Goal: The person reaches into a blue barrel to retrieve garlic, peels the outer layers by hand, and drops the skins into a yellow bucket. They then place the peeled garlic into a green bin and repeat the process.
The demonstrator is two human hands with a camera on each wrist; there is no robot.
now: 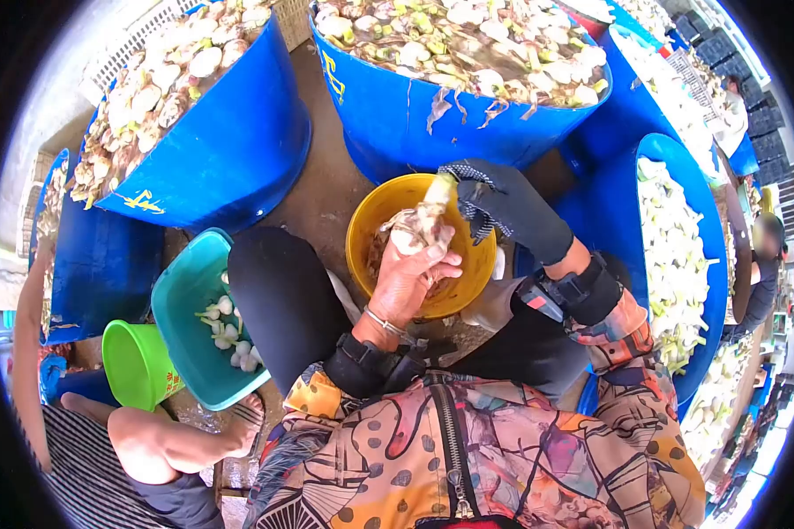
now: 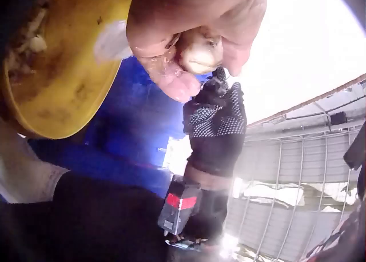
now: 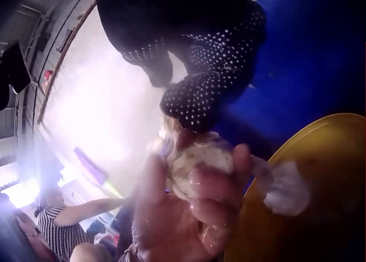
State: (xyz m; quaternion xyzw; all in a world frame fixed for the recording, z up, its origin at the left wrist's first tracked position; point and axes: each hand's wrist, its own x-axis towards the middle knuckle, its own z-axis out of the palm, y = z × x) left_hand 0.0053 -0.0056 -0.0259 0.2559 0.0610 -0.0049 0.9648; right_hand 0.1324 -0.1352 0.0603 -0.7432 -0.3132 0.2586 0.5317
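A garlic-like bulb (image 1: pixel 408 238) with loose papery skin and a pale stem (image 1: pixel 438 192) is held over the yellow bucket (image 1: pixel 358 242). My bare left hand (image 1: pixel 406 280) grips the bulb from below; its fingers curl round the bulb (image 2: pixel 201 51) in the left wrist view. My right hand (image 1: pixel 513 210), in a black dotted glove, has bent fingers at the stem end. In the right wrist view the gloved fingertips (image 3: pixel 191 104) press on the skin at the top of the bulb (image 3: pixel 201 162). Peelings (image 2: pixel 31 44) lie inside the bucket.
Large blue tubs (image 1: pixel 450 132) heaped with bulbs stand ahead, and another blue tub (image 1: pixel 719 264) of pale pieces is at the right. A teal basin (image 1: pixel 172 291) with white bulbs and a green bucket (image 1: pixel 132 361) stand left, beside a seated person's bare leg (image 1: pixel 172 441).
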